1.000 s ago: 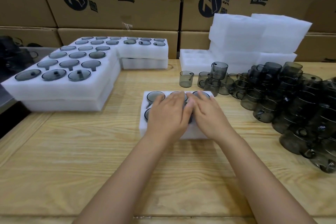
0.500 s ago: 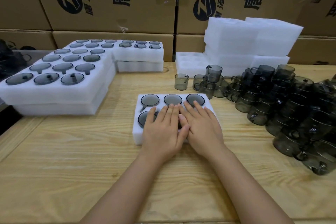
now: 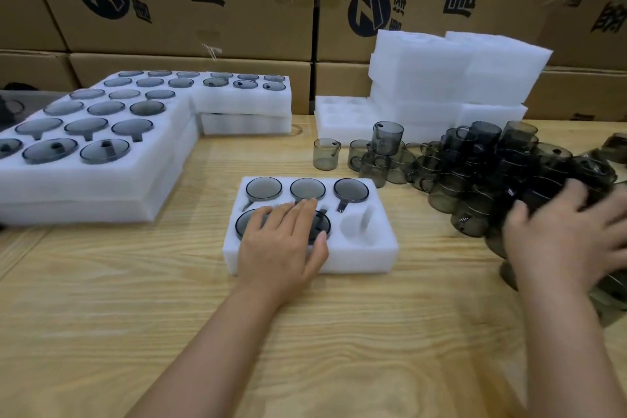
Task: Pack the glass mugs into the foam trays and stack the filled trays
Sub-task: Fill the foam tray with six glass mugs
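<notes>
Head view: left hand [image 3: 281, 241] lay flat, fingers straight, on mugs [image 3: 351, 190] in the foam tray [image 3: 366, 254] — right hand [image 3: 559, 237], blurred, over the loose mug pile [image 3: 475, 173], grip unclear.

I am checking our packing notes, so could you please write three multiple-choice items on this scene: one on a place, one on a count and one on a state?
1. Where is the right hand?
A. on the cardboard boxes
B. at the mug pile
C. under the table

2. How many pockets of the near tray are empty?
A. none
B. one
C. three

3. How does the left hand lie?
A. flat on the tray
B. lifted, holding a mug
C. as a fist on the table

Answers:
1. B: it reaches into the loose mugs at the right.
2. B: only the near-right pocket shows bare foam.
3. A: its fingers lie straight across the tray's top.
</notes>
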### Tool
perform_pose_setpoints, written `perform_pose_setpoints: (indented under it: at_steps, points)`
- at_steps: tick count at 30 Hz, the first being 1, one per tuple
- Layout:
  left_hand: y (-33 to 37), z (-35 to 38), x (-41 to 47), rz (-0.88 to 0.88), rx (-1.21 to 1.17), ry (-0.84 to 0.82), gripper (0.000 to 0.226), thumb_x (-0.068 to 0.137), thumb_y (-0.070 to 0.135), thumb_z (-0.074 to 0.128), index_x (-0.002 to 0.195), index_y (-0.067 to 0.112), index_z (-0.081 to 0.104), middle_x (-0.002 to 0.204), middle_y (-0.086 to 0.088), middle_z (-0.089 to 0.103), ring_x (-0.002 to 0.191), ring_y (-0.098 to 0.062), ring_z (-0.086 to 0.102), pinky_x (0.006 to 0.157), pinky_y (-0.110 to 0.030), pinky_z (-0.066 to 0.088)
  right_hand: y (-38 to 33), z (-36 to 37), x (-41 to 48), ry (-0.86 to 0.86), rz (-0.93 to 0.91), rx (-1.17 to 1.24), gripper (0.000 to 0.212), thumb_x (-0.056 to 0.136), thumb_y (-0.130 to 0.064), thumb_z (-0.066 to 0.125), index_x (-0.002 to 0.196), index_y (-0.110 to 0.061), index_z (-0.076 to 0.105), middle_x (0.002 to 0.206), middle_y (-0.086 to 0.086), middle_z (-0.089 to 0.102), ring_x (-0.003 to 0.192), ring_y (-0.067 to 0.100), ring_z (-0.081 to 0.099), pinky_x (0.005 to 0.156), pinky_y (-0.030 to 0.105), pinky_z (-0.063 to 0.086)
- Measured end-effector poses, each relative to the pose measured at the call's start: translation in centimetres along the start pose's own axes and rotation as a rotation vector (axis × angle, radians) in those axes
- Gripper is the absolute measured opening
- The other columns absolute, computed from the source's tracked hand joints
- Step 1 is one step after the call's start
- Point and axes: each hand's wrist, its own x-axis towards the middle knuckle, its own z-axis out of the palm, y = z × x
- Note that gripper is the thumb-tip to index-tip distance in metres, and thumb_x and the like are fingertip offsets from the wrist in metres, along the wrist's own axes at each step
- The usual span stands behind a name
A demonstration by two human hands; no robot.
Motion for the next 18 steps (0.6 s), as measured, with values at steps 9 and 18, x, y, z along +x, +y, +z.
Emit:
perform_pose_setpoints:
  at_steps: [9,18]
  points:
    - [0.0,0.3,-0.1,-0.005,-0.019,0.042,0.044,0.084,0.031,0.047,0.108,0.001,0.070,0.092,-0.007,0.072,0.081,-0.022,0.070,0.073,-0.036,0.054,2.3,1.1,1.5,-0.201,0.146,-0.025,0.056,0.092,-0.015,0.050,0.141,-0.007,0.023,0.148,0.026,0.016,0.132,0.049,0.020,0.107,0.061,0.022]
    - [0.0,0.3,-0.1,-0.009,-0.026,0.026,0.044,0.084,0.031,0.046,0.107,0.002,0.070,0.092,-0.006,0.072,0.081,-0.022,0.069,0.073,-0.035,0.053,2.1,1.6,1.8,-0.097,0.110,0.245,0.076,0.080,-0.005,0.053,0.141,-0.022,0.011,0.142,0.023,0.029,0.121,0.048,0.035,0.098,0.062,0.035]
